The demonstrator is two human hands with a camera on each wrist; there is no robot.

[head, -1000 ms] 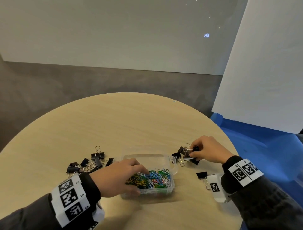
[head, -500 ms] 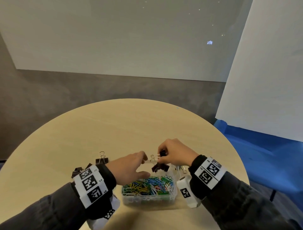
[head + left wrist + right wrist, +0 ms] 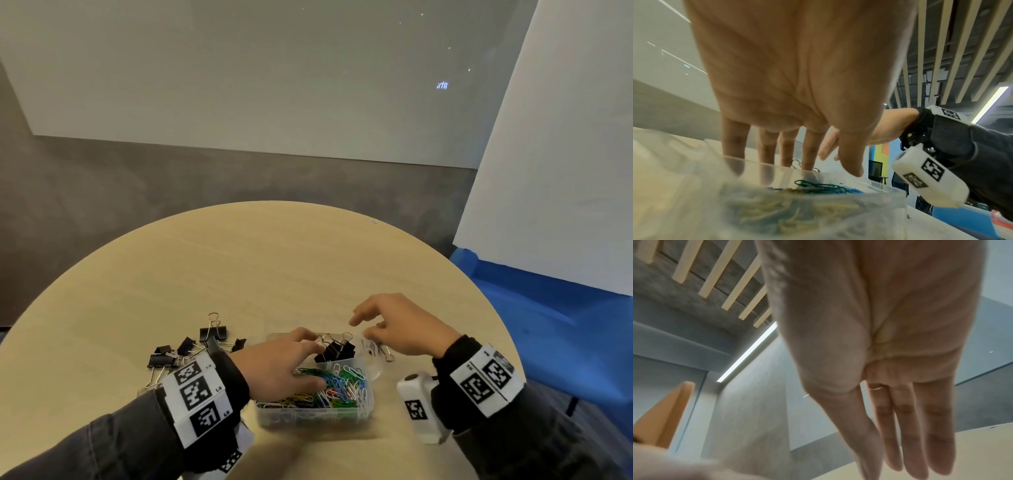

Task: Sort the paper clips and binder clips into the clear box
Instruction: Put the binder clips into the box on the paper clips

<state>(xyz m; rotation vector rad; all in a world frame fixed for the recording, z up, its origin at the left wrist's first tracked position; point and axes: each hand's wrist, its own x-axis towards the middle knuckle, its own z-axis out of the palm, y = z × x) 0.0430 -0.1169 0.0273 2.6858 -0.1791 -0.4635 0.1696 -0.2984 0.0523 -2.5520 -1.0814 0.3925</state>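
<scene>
Sitting near the table's [image 3: 239, 260] front edge, the clear box [image 3: 310, 416] holds paper clips [image 3: 337, 387] and binder clips [image 3: 337, 349]. Left hand [image 3: 281, 368] rests relaxed inside; right hand [image 3: 402, 325], now released, hovers beside it with bare table beyond.

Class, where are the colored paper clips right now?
In the head view, the colored paper clips fill the near compartment of the clear box, under the left hand, just in front of the boxed binder clips.

Looks like an office: slatted ceiling [image 3: 953, 53] with a strip light [image 3: 990, 104], desk chairs [image 3: 898, 180] below it, plain walls [image 3: 239, 68] beyond the round tabletop [image 3: 239, 267].
</scene>
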